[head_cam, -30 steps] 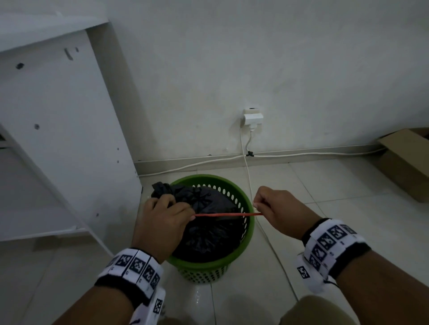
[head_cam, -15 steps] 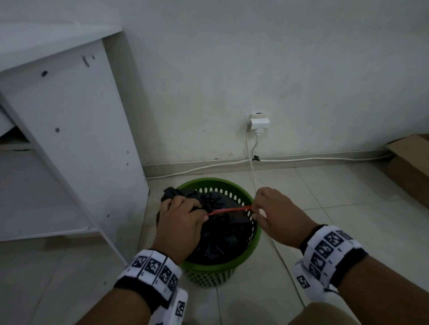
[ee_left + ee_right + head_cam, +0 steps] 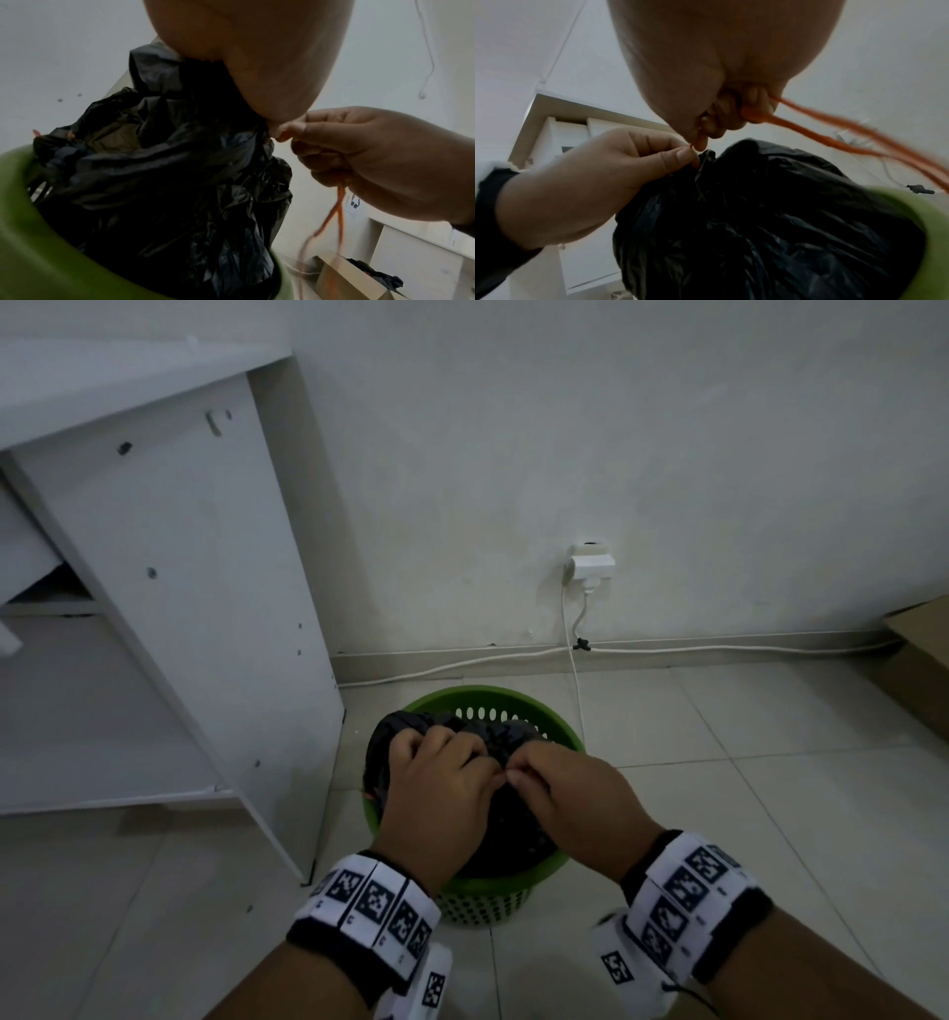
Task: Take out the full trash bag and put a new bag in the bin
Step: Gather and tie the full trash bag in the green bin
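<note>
Round green perforated plastic bin (image 3: 475, 891) stands on the pale tiled floor (image 3: 719, 814). All places are given from this bin.

Crumpled black plastic trash bag (image 3: 493, 737) sits inside the bin; its gathered top rises above the rim, bunched toward the bin's left edge.

Left hand (image 3: 441, 788): over the left half of the bin opening, fingers curled around the bunched neck of the bag. In the right wrist view its thumb and forefinger also pinch a thin orange-red string (image 3: 834, 134) right at the bag's neck.

Right hand (image 3: 570, 793): over the right half of the opening, fingertips touching those of the left hand above the bag. Thumb and forefinger pinch the string at the same spot; the remaining fingers are curled over more of the string. In the left wrist view the loose strands hang down from this fist, blurred.

Both hands meet directly above the bag's neck, within the bin's rim.

Surroundings:
- White cabinet side panel (image 3: 205, 608) just left of the bin.
- White wall socket with plug (image 3: 590, 564) on the wall behind the bin; white cable (image 3: 572, 670) drops from it to the floor just beside the bin's far right edge.
- Brown cardboard box (image 3: 919, 665) well to the right, against the wall.
</note>
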`<state>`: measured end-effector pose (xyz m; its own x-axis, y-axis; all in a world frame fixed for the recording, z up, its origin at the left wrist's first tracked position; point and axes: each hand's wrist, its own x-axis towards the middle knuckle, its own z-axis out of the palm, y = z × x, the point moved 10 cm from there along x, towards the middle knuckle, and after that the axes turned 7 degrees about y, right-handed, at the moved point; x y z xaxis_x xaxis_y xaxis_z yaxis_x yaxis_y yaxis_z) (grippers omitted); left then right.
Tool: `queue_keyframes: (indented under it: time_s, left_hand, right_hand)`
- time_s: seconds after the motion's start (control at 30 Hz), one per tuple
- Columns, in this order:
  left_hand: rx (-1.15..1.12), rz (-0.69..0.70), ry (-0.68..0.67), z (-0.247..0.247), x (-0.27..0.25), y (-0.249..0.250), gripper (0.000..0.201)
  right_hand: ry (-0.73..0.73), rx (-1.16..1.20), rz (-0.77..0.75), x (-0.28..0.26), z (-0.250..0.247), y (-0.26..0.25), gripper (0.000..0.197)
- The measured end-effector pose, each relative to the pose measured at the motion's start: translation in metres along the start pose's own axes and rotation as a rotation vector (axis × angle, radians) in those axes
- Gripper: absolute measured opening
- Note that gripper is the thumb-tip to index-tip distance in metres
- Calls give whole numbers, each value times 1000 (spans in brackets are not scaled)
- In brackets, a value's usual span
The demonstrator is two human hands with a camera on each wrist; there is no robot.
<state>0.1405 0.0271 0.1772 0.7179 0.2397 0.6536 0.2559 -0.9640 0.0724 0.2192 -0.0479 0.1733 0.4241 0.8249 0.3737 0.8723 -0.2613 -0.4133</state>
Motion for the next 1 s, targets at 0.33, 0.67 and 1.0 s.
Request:
queue_keyframes:
  time_s: [0.33,0.67,1.0]
  left_hand:
    - [-35,-35,-227,27,-5,-5,28]
    - [-460,-798,64,-6,-58,-129,29]
    - [-996,-1189,-167,33,-80,-124,20]
  right_hand:
    - [-104,-113,-50,0,-3,23,16]
    - [116,60,39,-10,-27,73,16]
    - [251,3,197,-2,-46,89,14]
